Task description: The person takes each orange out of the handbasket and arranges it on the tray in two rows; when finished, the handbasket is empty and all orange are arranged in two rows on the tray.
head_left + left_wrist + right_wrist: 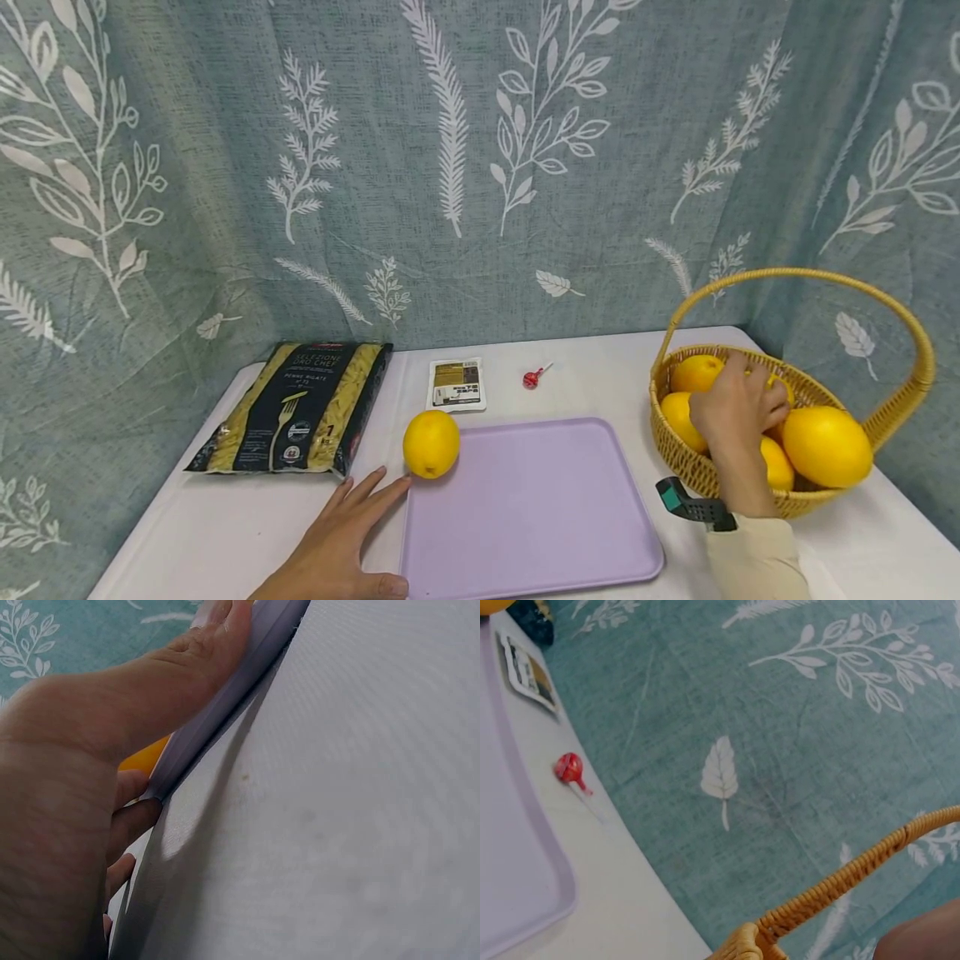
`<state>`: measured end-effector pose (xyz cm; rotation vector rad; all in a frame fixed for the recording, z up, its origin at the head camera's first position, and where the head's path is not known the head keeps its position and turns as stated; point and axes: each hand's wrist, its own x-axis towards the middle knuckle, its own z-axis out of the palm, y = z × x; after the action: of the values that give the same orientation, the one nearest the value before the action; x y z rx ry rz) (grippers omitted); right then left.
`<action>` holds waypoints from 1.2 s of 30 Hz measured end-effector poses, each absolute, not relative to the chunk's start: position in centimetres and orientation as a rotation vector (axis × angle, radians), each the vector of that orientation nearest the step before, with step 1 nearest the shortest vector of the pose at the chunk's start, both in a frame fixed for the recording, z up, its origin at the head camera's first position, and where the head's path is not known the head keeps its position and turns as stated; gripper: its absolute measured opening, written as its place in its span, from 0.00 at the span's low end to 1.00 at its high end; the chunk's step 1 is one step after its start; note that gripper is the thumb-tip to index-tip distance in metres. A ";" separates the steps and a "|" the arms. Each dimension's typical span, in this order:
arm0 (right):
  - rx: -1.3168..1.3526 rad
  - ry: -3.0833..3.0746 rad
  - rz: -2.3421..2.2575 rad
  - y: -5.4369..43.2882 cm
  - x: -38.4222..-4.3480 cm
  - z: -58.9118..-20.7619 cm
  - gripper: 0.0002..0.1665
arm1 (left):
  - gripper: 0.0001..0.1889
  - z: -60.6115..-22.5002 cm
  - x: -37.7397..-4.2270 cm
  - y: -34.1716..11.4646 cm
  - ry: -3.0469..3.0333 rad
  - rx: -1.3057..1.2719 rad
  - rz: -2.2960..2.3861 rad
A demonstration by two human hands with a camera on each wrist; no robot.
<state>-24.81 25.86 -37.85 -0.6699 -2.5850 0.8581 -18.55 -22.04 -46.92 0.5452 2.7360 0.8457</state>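
A lilac tray (525, 508) lies on the table, a lemon (431, 444) sitting in its far left corner. My left hand (337, 533) is at the tray's left edge, fingers spread and thumb against the rim. The left wrist view shows this hand (150, 705) along the tray's side (255, 660). At the right, my right hand (738, 404) reaches into a wicker basket (675, 446) of several lemons. Its bent fingers curl over a lemon (782, 389), partly hidden beneath them. A large lemon (827, 446) lies nearest the basket's right side.
The basket's tall handle (795, 272) arches over the right hand. A bag of penne pasta (300, 408) lies at the left. Behind the tray are a small flat packet (457, 385) and a red lollipop (532, 379). A patterned curtain (480, 167) borders the table's back.
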 end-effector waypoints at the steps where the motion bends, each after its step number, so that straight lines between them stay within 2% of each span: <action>1: -0.677 -2.579 0.855 25.9 -24.8 -37.9 0.42 | 0.62 -46.9 -18.6 -22.0 2.733 0.535 0.844; 13: -0.714 -2.389 0.895 26.1 -24.9 -38.3 0.45 | 0.63 -46.8 -18.6 -21.9 2.709 0.503 0.850; 24: -0.681 -2.112 1.161 25.9 -24.0 -36.7 0.41 | 0.60 -46.8 -18.7 -22.1 2.722 0.543 0.848; 31: -0.682 -2.154 1.164 26.3 -23.9 -36.8 0.38 | 0.60 -46.9 -18.7 -22.0 2.720 0.534 0.828; 36: -0.705 -2.233 1.143 26.9 -24.0 -37.5 0.42 | 0.59 -46.7 -18.6 -21.8 2.708 0.509 0.822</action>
<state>-23.99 26.87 -37.54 -0.7054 -2.2331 1.1433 -18.55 -21.85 -46.66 0.5093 2.7081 0.8220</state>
